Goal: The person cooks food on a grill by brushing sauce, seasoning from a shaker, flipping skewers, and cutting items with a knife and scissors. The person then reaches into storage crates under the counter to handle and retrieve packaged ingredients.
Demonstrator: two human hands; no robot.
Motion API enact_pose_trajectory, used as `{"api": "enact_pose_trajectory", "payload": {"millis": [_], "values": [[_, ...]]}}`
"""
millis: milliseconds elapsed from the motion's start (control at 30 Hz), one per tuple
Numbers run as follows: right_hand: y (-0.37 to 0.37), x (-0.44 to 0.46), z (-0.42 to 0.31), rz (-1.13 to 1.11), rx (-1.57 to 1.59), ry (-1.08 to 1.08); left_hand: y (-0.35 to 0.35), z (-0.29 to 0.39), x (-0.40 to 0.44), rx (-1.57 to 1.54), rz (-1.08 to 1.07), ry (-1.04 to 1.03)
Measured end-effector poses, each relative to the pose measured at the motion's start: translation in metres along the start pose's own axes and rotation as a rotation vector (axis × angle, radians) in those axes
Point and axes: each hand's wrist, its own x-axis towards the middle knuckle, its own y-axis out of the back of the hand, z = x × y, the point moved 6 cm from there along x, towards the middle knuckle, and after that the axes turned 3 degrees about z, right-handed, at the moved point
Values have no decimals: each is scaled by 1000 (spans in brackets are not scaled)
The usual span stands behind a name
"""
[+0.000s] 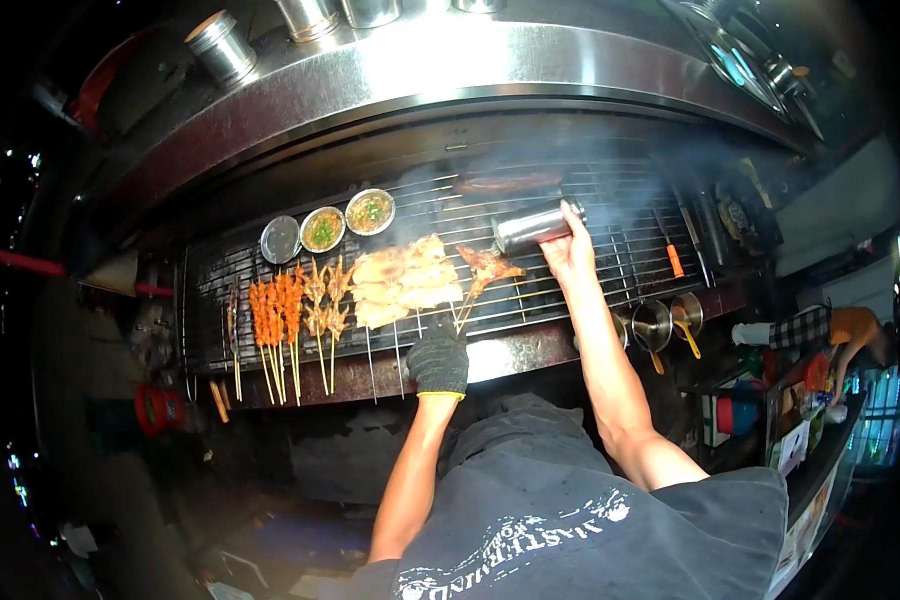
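My right hand [571, 248] is bare and wrapped round a metal shaker [530, 226], tipped on its side above the grill [530, 300]. The shaker's left end is over a browned piece of skewered meat [488, 268]. In a dark glove, my left hand [437, 362] is closed at the lower ends of that meat's sticks, at the grill's front edge. Just left of it lie pale flat skewers [405, 280] on metal rods. Farther left are brown skewers [326, 300] and orange-red skewers [277, 308] on wooden sticks.
Three foil cups [322, 229] stand at the grill's back left; two hold food with green bits. A long dark piece [510, 184] lies behind the shaker in smoke. Pans [652, 325] hang at the front right. Metal canisters [221, 47] line the upper ledge. Another person [855, 335] is far right.
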Motion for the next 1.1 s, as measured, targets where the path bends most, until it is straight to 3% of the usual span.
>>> {"api": "enact_pose_trajectory", "payload": {"millis": [67,133,200,233,300,333,400,433,467,533,600,667,733,800,833,1000,1067,1100], "values": [[-5,-4,-4,-14,57,-13,0,2,-2,15,28,-33],[-16,-8,-15,-93,-142,133,5,6,-1,29,55,-61],[-41,-38,-30,-80,108,84,17,11,0,9,90,-89],[-43,-41,-37,-104,77,104,16,11,-2,10,84,-92],[-41,-39,-50,-232,-95,184,9,8,-2,-508,29,-7],[-39,-38,-52,-231,-94,190,7,10,-1,-510,28,-14],[-24,-34,-48,-67,138,63,-26,15,-5,-801,-426,181],[-11,-28,-44,-16,-25,80,-24,28,0,-110,-248,-354],[-7,-27,-42,-76,-159,163,-31,26,-2,-112,-248,-359],[8,-27,-31,4,72,32,-25,25,-12,-272,-53,-387],[18,-32,-27,6,46,-15,-45,9,-20,-790,-241,128],[16,-36,-27,-56,-87,61,-29,9,-20,-464,-105,120],[25,-39,-29,-3,0,9,-26,15,-24,-413,-171,178],[30,-34,-41,-31,-255,150,-21,23,-28,-234,-133,143],[31,-34,-44,9,-159,161,-17,28,-30,-228,-103,96],[21,-21,-43,-52,-249,211,-29,37,-37,-150,-157,99],[7,-26,-32,-103,-52,55,-28,41,-39,-99,-133,75],[20,-9,-27,-112,-225,150,-30,42,-39,-104,-110,63]]}}
